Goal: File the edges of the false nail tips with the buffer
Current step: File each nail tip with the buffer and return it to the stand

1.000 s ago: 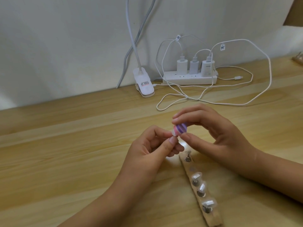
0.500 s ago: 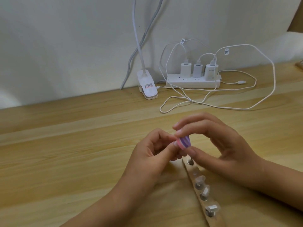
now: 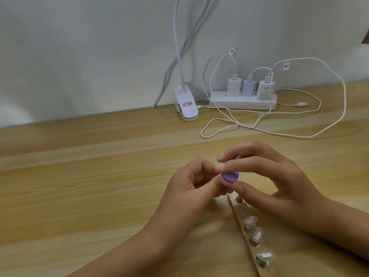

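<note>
My right hand (image 3: 279,182) pinches a small purple buffer block (image 3: 290,176) between thumb and fingers. My left hand (image 3: 191,188) meets it from the left, with thumb and forefinger pinched at the buffer's edge; whatever they hold is hidden behind the fingertips. Below the hands a wooden strip (image 3: 242,222) lies on the table with clear false nail tips (image 3: 250,220) standing on round metal holders in a row. The holder nearest the hands (image 3: 238,199) carries no tip.
The wooden table (image 3: 89,186) runs back to a white wall. At the back stand a white lamp clamp (image 3: 47,106) and a white power strip (image 3: 242,101) with three chargers. Loose white cables (image 3: 259,128) loop over the table behind my hands.
The buffer in my right hand has turned so its purple face now shows more fully. Both hands stay together; the view has shifted slightly.
</note>
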The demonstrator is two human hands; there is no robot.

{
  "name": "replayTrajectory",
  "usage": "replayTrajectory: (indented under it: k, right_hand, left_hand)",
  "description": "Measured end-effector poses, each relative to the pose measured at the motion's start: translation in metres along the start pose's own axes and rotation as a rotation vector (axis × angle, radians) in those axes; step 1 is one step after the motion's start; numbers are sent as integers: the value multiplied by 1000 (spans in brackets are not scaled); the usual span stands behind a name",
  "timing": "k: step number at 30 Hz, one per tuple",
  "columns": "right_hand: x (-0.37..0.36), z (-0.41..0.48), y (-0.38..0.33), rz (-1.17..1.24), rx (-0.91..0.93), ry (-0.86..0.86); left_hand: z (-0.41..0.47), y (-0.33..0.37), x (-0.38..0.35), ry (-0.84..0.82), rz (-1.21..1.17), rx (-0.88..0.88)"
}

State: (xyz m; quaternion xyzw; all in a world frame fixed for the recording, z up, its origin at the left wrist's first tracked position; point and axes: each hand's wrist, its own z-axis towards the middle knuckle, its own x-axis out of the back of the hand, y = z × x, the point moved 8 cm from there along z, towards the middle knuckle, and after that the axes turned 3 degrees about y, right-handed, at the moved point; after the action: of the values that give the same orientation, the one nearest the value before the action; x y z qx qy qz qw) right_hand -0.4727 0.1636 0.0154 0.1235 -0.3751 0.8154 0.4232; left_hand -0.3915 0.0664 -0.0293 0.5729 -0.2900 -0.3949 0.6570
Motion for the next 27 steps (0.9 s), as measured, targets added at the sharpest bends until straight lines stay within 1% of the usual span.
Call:
replayTrajectory:
  k: [1,3,4,8,11,12,15,19,22,25,27]
  right_hand:
    - [0,0,4,-19,-33,-3]
    - [4,1,15,43,-159,9]
    - [4,1,17,84,-191,4]
    - [-2,-1,7,185,-147,-58]
    - [3,-1,23,223,-284,-14]
    - [4,-2,25,233,-302,-8]
    - [0,-2,15,215,-215,-60]
    - [3,-3,20,218,-262,-29]
    - [-2,-3,10,192,-181,-84]
    - [0,-3,19,231,-281,-39]
    - [-1,-3,18,289,-297,-50]
  left_hand:
    - [0,-1,0,-4,23,7]
    - [-1,-2,1,-7,67,15]
    - [-1,-2,1,-9,80,18]
    - [-1,0,0,-14,95,23]
    - [-2,-1,1,-10,99,36]
    - [-2,-2,0,-14,105,41]
    - [-3,-2,0,-10,98,57]
    - [-3,-3,0,-5,92,76]
    - [-3,-2,0,-18,96,73]
    - [-2,-2,1,-3,95,72]
    - [-2,-1,0,-14,84,71]
